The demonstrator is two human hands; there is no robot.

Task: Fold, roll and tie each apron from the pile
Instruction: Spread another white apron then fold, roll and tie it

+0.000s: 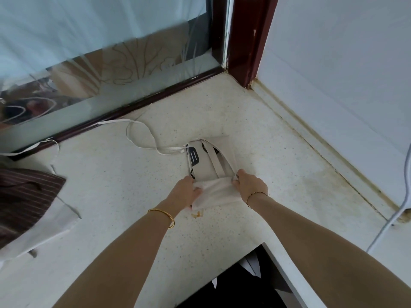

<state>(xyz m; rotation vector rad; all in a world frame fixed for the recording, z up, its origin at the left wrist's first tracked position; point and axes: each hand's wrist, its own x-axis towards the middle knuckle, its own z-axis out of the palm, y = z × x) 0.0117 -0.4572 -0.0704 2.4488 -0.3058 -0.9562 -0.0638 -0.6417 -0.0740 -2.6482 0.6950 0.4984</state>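
Head view: left hand (185,192) and right hand (250,187), fingers curled, grip the near rolled end of a cream apron (211,167) on the speckled counter (266,156). Ties (142,138) trail far left. Apron pile (29,201) at left.

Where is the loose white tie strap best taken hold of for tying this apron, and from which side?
Probably near its root, where the tie strap leaves the folded apron at its left edge. Come from the left with the left hand: the strap trails left across the counter, lying flat and free, while the right hand holds the roll.
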